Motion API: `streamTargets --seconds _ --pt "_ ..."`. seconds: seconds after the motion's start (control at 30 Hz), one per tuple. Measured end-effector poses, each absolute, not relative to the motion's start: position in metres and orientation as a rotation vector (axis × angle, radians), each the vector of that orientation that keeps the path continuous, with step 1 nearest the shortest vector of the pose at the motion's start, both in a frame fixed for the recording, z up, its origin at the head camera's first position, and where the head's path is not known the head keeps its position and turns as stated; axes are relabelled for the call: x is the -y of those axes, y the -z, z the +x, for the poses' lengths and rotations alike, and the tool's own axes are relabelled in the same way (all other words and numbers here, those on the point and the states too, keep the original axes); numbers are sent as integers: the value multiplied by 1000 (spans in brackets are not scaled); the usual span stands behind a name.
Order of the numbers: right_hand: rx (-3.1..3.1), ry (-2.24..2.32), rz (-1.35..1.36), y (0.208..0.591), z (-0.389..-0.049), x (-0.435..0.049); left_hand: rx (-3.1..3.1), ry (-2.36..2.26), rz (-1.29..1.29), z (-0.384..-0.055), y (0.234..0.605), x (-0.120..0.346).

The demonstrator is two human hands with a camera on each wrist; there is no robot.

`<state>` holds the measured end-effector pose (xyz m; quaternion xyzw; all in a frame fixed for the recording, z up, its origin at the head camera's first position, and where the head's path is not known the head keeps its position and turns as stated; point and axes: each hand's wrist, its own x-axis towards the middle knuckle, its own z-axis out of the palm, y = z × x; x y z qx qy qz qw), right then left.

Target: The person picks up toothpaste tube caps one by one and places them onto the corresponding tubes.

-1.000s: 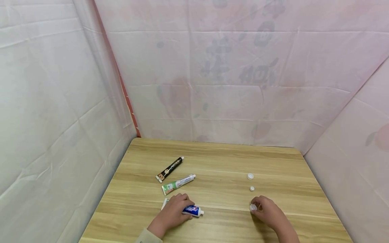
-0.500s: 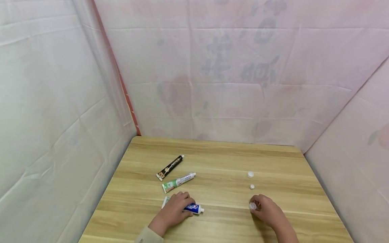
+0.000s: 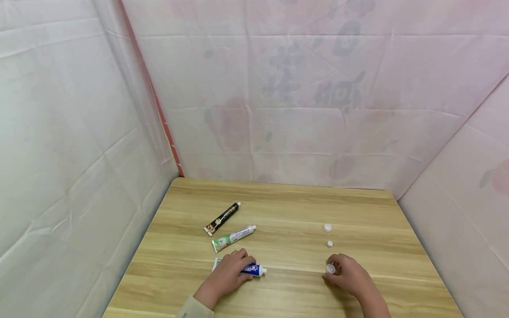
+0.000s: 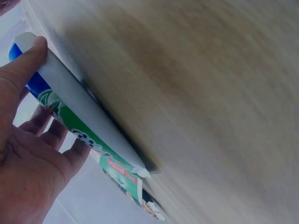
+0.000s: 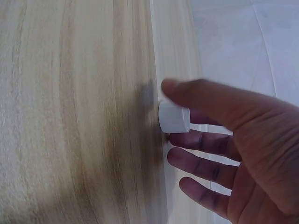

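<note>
My left hand grips a blue, white and green toothpaste tube near the table's front. In the left wrist view, the thumb lies over the tube near its capped end, with the fingers along its other side. At the right, a white round cap stands on the table within my right hand. The right wrist view has the thumb stretched out just above the cap, and the other fingers extend loosely behind and below it.
Behind the held tube lie a green-and-white toothpaste tube and a black toothpaste tube. Two more white caps, a small one and a larger one, sit beyond my right hand. Pale cloth walls border the wooden table.
My right thumb has shifted left and away from the cap, which stays in place. The left hand and its toothpaste tube have hardly moved; the head view has tilted slightly.
</note>
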<state>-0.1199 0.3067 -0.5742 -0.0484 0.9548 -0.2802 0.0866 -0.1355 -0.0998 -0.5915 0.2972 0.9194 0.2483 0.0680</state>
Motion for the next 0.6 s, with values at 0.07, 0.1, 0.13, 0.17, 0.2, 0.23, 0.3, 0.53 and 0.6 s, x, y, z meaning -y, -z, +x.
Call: streamTargets --seconds 0.07,0.1,0.13,0.17,0.2,0.23,0.3,0.53,0.6 --pt "-2850 825 -128 574 -120 -306 -2780 -738 904 -135 591 100" --pt "-2859 817 -118 574 -120 -305 -2786 -734 909 -135 591 100" --pt "-2868 808 -109 574 -120 -305 -2791 -731 913 -136 592 99" --pt "-2879 795 -100 574 -120 -304 -2793 -732 918 -136 592 99" --pt "-2889 783 -88 574 -120 -303 -2797 -733 925 -136 592 99" --pt "-2900 771 -80 574 -120 -303 -2799 -737 928 -136 593 99" --pt "-2921 757 -62 574 -119 -303 -2794 -742 928 -136 593 99" --pt "-2995 743 -49 572 -120 -301 -2796 -724 939 -136 593 98" --pt "-3028 744 -58 573 -121 -301 -2809 -713 953 -137 594 98"
